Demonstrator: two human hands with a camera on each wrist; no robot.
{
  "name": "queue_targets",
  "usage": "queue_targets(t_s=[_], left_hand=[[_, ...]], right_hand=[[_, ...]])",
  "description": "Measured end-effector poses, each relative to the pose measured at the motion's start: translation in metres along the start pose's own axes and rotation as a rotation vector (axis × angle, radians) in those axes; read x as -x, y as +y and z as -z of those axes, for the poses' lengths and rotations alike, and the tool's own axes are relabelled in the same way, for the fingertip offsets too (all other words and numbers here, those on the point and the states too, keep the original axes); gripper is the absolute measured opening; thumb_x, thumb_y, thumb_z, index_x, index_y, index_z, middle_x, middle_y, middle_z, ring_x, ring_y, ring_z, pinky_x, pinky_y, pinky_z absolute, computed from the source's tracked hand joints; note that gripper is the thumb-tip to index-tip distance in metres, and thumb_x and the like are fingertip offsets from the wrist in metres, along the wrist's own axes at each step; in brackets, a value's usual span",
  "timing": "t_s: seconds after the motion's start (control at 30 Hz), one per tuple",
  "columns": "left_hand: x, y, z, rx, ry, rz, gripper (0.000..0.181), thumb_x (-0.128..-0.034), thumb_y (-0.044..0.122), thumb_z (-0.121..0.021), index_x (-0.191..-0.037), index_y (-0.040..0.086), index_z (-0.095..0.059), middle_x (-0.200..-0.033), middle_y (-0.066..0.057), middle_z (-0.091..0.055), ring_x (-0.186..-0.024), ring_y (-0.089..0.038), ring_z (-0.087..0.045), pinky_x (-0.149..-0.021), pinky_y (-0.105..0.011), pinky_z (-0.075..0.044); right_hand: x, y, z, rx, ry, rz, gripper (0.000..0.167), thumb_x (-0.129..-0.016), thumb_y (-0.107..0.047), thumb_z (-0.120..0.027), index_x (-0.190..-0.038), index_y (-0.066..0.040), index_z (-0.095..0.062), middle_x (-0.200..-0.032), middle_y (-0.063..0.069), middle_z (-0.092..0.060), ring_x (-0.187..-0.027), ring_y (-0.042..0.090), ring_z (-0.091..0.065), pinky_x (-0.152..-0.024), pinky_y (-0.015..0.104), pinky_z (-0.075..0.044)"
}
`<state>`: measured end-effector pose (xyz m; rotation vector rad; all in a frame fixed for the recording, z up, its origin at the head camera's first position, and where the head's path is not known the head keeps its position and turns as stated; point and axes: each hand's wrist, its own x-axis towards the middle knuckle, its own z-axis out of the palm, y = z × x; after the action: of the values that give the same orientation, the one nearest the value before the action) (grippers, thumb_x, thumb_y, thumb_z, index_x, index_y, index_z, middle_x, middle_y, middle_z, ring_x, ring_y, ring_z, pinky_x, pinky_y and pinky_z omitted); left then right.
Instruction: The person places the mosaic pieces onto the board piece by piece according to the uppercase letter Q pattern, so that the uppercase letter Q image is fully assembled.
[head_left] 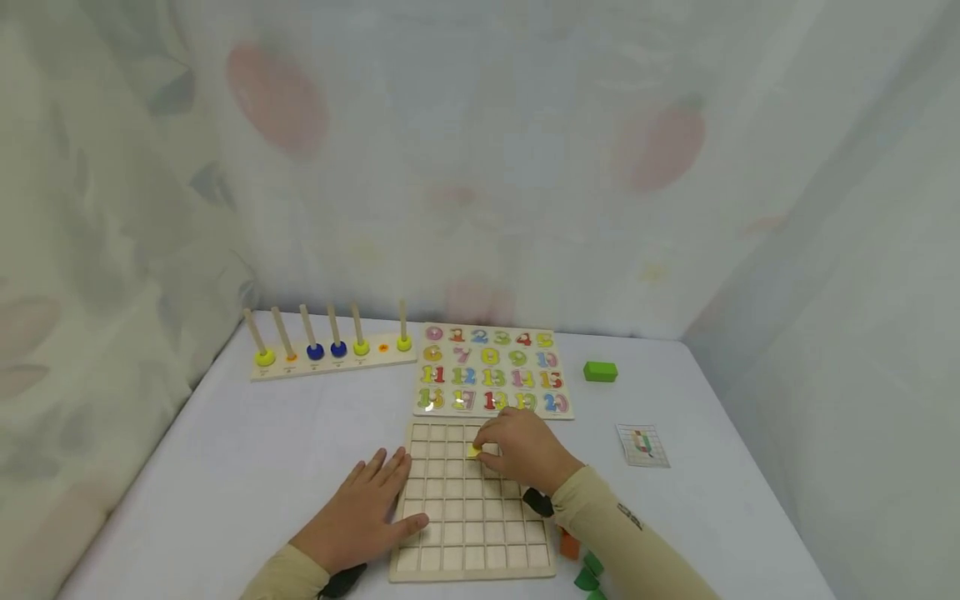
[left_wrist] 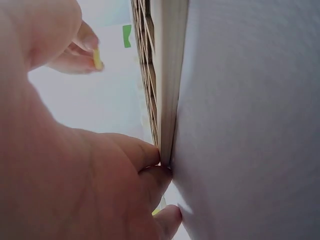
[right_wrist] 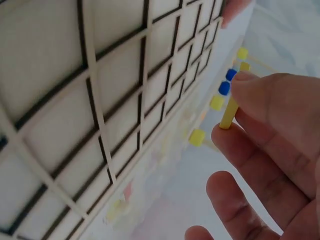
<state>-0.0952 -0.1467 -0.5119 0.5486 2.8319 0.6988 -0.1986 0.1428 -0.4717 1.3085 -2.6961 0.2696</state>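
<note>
A wooden grid board (head_left: 453,510) with square cells lies on the white table. My right hand (head_left: 521,450) pinches a small flat yellow tile (head_left: 473,451) over the board's upper part. In the right wrist view the yellow tile (right_wrist: 231,107) stands edge-on between thumb and fingertips, apart from the grid. My left hand (head_left: 365,510) lies at the board's left edge with fingers extended and the thumb over a lower cell. In the left wrist view its fingertips (left_wrist: 150,156) touch the board's side (left_wrist: 170,65).
A number puzzle board (head_left: 491,367) adjoins the grid's far edge. At the back left stands a peg stand (head_left: 337,360) with yellow and blue rings. A green block (head_left: 600,372) and a picture card (head_left: 642,446) lie to the right. Orange (head_left: 569,545) and green pieces (head_left: 587,578) sit near the right forearm.
</note>
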Motion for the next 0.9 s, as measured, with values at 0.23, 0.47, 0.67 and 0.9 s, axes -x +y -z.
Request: queue_targets(t_s=[0.23,0.47,0.67,0.9], left_hand=[[-0.003,-0.001,-0.001,-0.019,-0.017,0.013,0.104,-0.0999,0.078,-0.05,-0.166,-0.001,-0.034,-0.172,-0.018,-0.03,-0.158,-0.046,-0.021,-0.124,-0.067,-0.019],[-0.003,-0.002,-0.005,-0.023,-0.008,0.02,0.104,-0.0994,0.078,-0.05,-0.165,0.0,-0.035,-0.171,-0.018,-0.031,-0.159,-0.046,-0.021,-0.125,-0.066,-0.019],[-0.005,0.0,-0.005,-0.03,-0.008,0.014,0.104,-0.0994,0.078,-0.049,-0.166,0.0,-0.035,-0.172,-0.017,-0.03,-0.159,-0.045,-0.021,-0.125,-0.066,-0.018],[-0.004,-0.003,-0.005,-0.008,-0.018,0.03,0.103,-0.0993,0.077,-0.052,-0.165,-0.001,-0.035,-0.172,-0.017,-0.029,-0.159,-0.046,-0.019,-0.125,-0.066,-0.017]], right_hand=[[-0.018,-0.002,-0.018,0.018,-0.04,-0.006,0.009,-0.093,-0.03,-0.087,-0.098,-0.023,-0.087,-0.099,-0.014,-0.079,-0.093,0.003,-0.072,-0.102,0.035,-0.056],[-0.028,-0.007,-0.023,-0.014,-0.034,0.021,0.007,-0.093,-0.029,-0.088,-0.092,-0.022,-0.087,-0.094,-0.016,-0.079,-0.088,0.0,-0.071,-0.097,0.031,-0.056],[-0.029,-0.006,-0.027,0.013,-0.08,0.001,0.006,-0.094,-0.03,-0.086,-0.095,-0.024,-0.087,-0.099,-0.014,-0.078,-0.09,0.004,-0.071,-0.083,0.024,-0.058],[-0.032,-0.009,-0.024,-0.012,-0.13,0.051,0.005,-0.098,-0.023,-0.082,-0.095,-0.023,-0.086,-0.099,-0.012,-0.077,-0.089,0.005,-0.069,-0.084,0.022,-0.056]])
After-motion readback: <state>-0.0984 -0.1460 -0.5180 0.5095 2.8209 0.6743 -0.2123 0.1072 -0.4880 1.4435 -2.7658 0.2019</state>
